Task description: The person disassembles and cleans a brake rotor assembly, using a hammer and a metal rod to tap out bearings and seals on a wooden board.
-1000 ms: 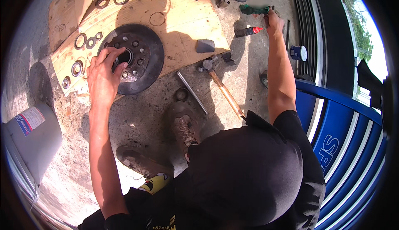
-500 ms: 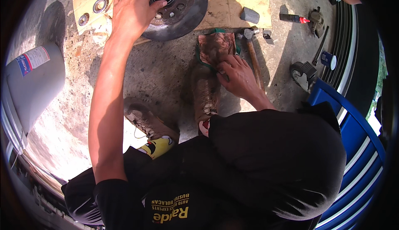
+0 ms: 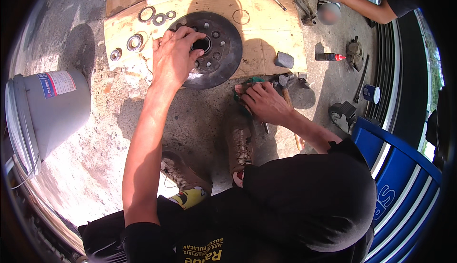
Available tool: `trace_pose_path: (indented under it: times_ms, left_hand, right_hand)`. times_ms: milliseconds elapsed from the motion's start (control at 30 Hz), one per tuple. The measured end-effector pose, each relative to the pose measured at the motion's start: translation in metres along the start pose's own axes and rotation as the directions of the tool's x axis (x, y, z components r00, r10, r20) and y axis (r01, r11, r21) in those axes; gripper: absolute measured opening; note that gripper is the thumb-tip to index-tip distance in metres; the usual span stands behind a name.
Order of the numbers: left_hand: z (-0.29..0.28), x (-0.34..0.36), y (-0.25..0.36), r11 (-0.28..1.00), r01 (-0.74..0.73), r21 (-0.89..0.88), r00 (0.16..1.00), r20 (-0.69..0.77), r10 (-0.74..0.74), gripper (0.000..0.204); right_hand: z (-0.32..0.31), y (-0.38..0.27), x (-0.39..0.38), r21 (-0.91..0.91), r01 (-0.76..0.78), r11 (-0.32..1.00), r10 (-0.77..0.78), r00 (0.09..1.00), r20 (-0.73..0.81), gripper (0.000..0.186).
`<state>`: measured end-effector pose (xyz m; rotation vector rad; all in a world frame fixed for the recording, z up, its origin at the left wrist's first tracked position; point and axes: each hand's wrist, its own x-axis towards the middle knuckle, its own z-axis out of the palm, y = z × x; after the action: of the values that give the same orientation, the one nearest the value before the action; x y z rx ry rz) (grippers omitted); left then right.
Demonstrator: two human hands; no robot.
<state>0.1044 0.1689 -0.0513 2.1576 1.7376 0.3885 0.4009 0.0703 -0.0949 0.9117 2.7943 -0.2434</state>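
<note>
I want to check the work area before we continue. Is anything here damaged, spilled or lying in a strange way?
The cardboard sheet under the brake disc is torn and ragged at its lower left edge. The left hand rests on the disc and the right hand on a green rag. Nothing looks spilled.

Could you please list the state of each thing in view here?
Left hand: resting on the brake disc, fingers at its hub.
Brake disc: flat on cardboard.
Right hand: gripping a green rag.
Bucket: upright.
Red-capped bottle: lying on its side.
</note>
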Motion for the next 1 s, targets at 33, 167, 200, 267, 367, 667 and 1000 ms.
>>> trace_pose_path:
  times_ms: [33, 167, 200, 267, 367, 667, 1000]
  left_hand:
    - [0.0, -0.001, 0.0, 1.0, -0.004, -0.014, 1.0, -0.01, 0.003, 0.04]
    - [-0.001, -0.003, -0.007, 1.0, -0.01, -0.016, 0.999, -0.05, 0.009, 0.04]
    - [-0.003, -0.003, -0.006, 1.0, -0.006, -0.005, 0.999, -0.051, 0.006, 0.04]
    - [-0.001, -0.004, -0.006, 1.0, -0.016, 0.013, 0.998, -0.06, 0.017, 0.04]
    - [0.0, -0.001, -0.004, 0.998, -0.052, 0.028, 0.997, -0.062, 0.054, 0.04]
    - [0.0, -0.004, 0.0, 0.999, -0.01, 0.035, 0.997, -0.071, 0.012, 0.04]
    - [-0.007, -0.002, -0.01, 0.998, -0.017, 0.053, 0.999, -0.026, 0.018, 0.039]
  right_hand:
    - [-0.008, 0.007, 0.001, 0.089, -0.083, 0.993, 0.087, 0.996, -0.036, 0.047]
    - [-0.075, 0.051, 0.03, 0.381, -0.379, 0.843, 0.468, 0.867, -0.173, 0.07]
    - [-0.088, 0.07, 0.045, 0.422, -0.423, 0.802, 0.544, 0.809, -0.222, 0.069]
    - [-0.095, 0.115, 0.091, 0.409, -0.459, 0.788, 0.591, 0.75, -0.298, 0.067]
    - [-0.078, 0.172, 0.168, 0.314, -0.494, 0.811, 0.585, 0.705, -0.402, 0.042]
    - [-0.011, 0.18, 0.207, 0.18, -0.5, 0.847, 0.491, 0.605, -0.628, 0.023]
    - [-0.1, 0.152, 0.077, 0.649, -0.56, 0.514, 0.848, 0.221, -0.482, 0.019]
